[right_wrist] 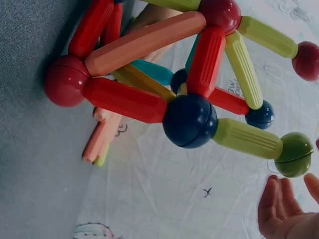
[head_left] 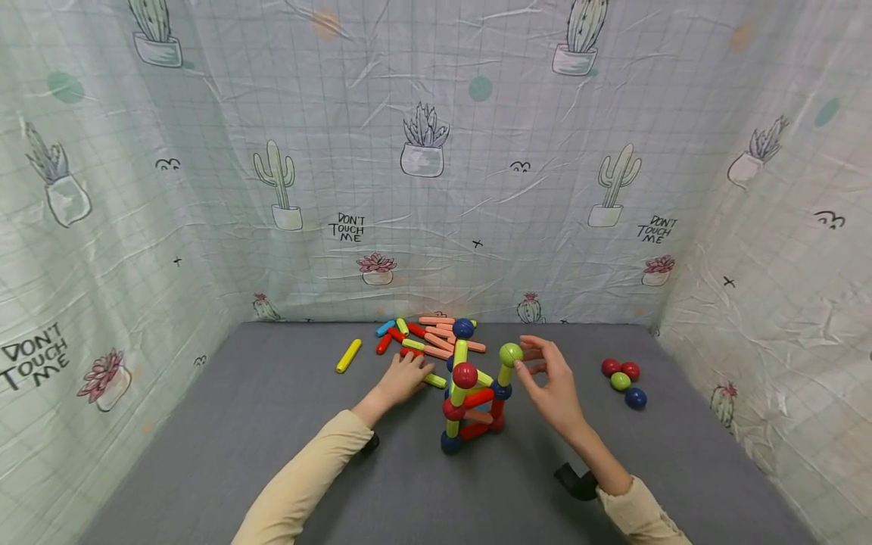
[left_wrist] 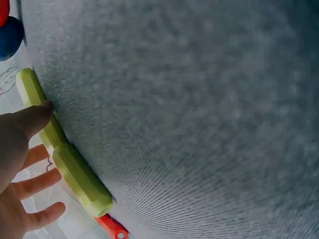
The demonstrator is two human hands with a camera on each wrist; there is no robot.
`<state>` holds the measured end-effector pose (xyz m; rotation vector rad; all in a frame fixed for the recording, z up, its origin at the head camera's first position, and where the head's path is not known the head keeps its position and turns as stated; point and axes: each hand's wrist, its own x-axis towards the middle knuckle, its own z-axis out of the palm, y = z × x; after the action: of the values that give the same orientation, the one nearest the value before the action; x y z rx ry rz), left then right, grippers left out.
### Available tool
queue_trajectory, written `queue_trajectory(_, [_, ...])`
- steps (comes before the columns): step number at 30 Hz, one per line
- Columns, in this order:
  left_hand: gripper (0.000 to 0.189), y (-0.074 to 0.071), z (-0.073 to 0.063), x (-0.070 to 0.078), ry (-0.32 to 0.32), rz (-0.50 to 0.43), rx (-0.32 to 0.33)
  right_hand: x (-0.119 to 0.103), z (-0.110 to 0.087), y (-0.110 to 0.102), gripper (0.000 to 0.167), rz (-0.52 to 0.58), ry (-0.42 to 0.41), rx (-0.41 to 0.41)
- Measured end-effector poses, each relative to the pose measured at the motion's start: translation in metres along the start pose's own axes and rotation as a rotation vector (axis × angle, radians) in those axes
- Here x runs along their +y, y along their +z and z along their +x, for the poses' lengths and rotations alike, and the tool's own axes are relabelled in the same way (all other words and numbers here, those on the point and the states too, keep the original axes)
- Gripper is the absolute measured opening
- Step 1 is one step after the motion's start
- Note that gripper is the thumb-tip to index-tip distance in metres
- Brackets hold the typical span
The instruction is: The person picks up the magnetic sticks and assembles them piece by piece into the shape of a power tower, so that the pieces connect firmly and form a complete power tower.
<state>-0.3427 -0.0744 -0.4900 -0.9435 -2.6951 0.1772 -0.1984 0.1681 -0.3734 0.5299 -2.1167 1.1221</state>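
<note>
Head view: we find a rod-and-ball structure [head_left: 480, 398] standing on the grey surface [head_left: 504, 492], between the two hands. The right hand [head_left: 555, 382] is at its right side, thumb and fingers apart beside the green ball [head_left: 511, 354] that tops one upright. The left hand [head_left: 403, 378] lies low at the near edge of the loose rods [head_left: 437, 341], beside a light green rod [head_left: 434, 381]. A yellow rod [head_left: 348, 356] lies apart to the left; four loose balls [head_left: 621, 381] sit together to the right. A printed curtain [head_left: 450, 250] stands behind.

Left wrist view: we note the thumb overlapping the light green rod, the other fingers spread. We cannot tell whether the thumb presses on it. A red rod [left_wrist: 113, 228] shows past a second light green piece [left_wrist: 82, 181].

Right wrist view: we observe the green ball seated on a light green bar [right_wrist: 248, 139] joined to a blue ball [right_wrist: 190, 121]. The fingers are apart at the green ball; contact we cannot confirm.
</note>
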Motion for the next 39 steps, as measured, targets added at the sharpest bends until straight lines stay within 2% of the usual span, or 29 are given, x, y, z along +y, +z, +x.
queue_trajectory(3, [0.025,0.001,-0.001,-0.001,0.009,0.032,-0.007,0.002,0.000,0.003,0.038,0.020,0.064,-0.078])
queue_trajectory(5, [0.022,-0.001,-0.002,-0.002,0.010,0.045,0.015,0.003,0.000,0.004,0.039,0.031,0.086,-0.114])
queue_trajectory(8, [0.021,-0.010,-0.003,-0.005,-0.024,0.053,0.114,0.006,-0.001,0.006,0.039,0.044,0.098,-0.139])
queue_trajectory(9, [0.020,-0.016,-0.003,-0.007,-0.042,0.057,0.169,0.006,-0.002,0.006,0.039,0.046,0.099,-0.139])
queue_trajectory(12, [0.021,-0.043,0.001,-0.010,-0.099,0.066,0.362,0.007,-0.002,0.006,0.039,0.049,0.110,-0.141])
queue_trajectory(14, [0.023,-0.068,0.005,-0.010,-0.108,0.073,0.480,0.007,-0.002,0.006,0.039,0.050,0.117,-0.144])
queue_trajectory(17, [0.027,-0.110,0.011,-0.004,-0.032,0.078,0.629,0.006,-0.002,0.005,0.038,0.050,0.120,-0.149])
queue_trajectory(20, [0.032,-0.146,0.016,0.010,0.104,0.124,0.688,0.007,-0.001,0.005,0.038,0.049,0.113,-0.144])
queue_trajectory(21, [0.033,-0.156,0.017,0.016,0.146,0.147,0.684,0.007,-0.001,0.005,0.037,0.049,0.114,-0.142])
queue_trajectory(23, [0.034,-0.169,0.019,0.028,0.225,0.201,0.633,0.008,-0.001,0.005,0.037,0.051,0.117,-0.138])
queue_trajectory(27, [0.030,-0.178,0.024,0.048,0.313,0.306,0.461,0.010,-0.001,0.004,0.037,0.049,0.135,-0.113])
queue_trajectory(30, [0.025,-0.178,0.027,0.057,0.317,0.357,0.371,0.011,-0.002,0.003,0.036,0.043,0.153,-0.092])
queue_trajectory(39, [0.028,-0.183,0.033,0.060,0.311,0.396,0.294,0.014,-0.004,0.003,0.036,0.063,0.151,-0.085])
